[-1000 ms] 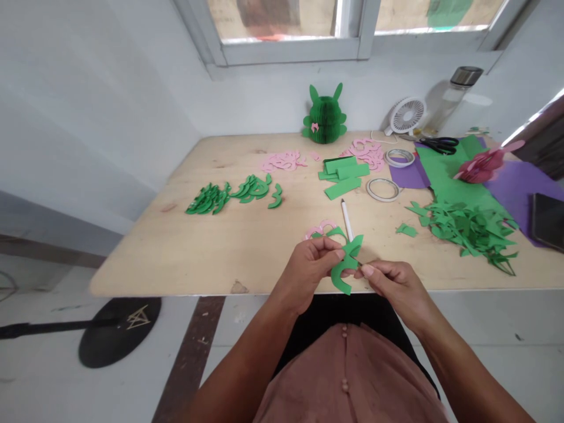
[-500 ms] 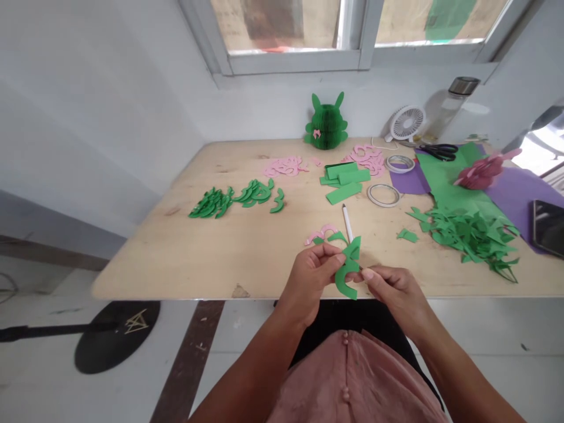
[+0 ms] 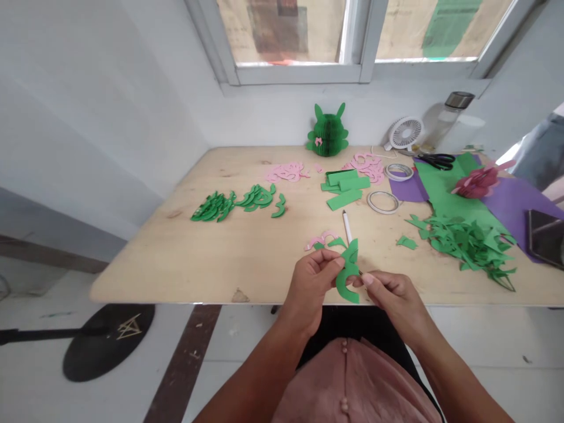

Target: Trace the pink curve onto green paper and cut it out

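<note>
Near the table's front edge, my left hand (image 3: pixel 314 285) pinches a curved green paper cutout (image 3: pixel 348 284) between thumb and fingers. The cutout hangs upright, with a C-shaped curve at its lower end. My right hand (image 3: pixel 394 296) is closed at the paper's right side. A thin dark tip shows at its fingers, but most of what it grips is hidden. Just beyond the hands lie a white pen (image 3: pixel 347 225) and a pink scalloped paper piece (image 3: pixel 324 238), with small green scraps beside it.
Curved green cutouts (image 3: pixel 214 207) are piled on the left. Green strips (image 3: pixel 346 187), pink cutouts (image 3: pixel 288 172) and tape rolls (image 3: pixel 383 202) lie farther back. On the right are green scraps (image 3: pixel 469 244), black scissors (image 3: pixel 437 161) and a phone (image 3: pixel 545 235). A fan (image 3: pixel 405 134) stands by the wall.
The green cutout has turned slightly in my fingers, its lower curve now facing more toward me. Both hands keep their grip near the same spot. The camera view has shifted a little.
</note>
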Action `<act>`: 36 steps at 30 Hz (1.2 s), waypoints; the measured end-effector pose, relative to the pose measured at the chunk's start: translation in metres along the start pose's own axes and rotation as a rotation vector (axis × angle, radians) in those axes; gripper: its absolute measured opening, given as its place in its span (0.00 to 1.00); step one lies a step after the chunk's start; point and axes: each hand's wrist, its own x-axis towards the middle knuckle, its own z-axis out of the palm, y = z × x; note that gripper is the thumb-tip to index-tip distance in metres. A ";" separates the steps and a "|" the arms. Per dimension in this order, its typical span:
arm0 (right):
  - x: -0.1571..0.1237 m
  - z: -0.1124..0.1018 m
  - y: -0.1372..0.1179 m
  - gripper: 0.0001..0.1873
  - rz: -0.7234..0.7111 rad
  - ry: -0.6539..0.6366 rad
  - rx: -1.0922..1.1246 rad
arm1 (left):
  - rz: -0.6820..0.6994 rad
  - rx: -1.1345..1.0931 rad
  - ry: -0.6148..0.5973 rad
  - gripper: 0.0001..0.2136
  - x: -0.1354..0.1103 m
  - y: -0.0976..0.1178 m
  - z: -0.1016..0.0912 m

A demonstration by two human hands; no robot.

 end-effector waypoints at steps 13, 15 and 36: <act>0.002 0.004 -0.003 0.24 -0.004 0.015 -0.042 | 0.036 -0.021 0.077 0.08 -0.002 -0.005 0.005; 0.001 0.002 -0.001 0.24 0.006 -0.001 -0.053 | 0.038 -0.029 0.078 0.08 -0.001 -0.005 0.005; 0.018 0.014 -0.017 0.23 0.145 0.022 0.606 | 1.249 1.079 -0.059 0.09 0.014 0.008 -0.028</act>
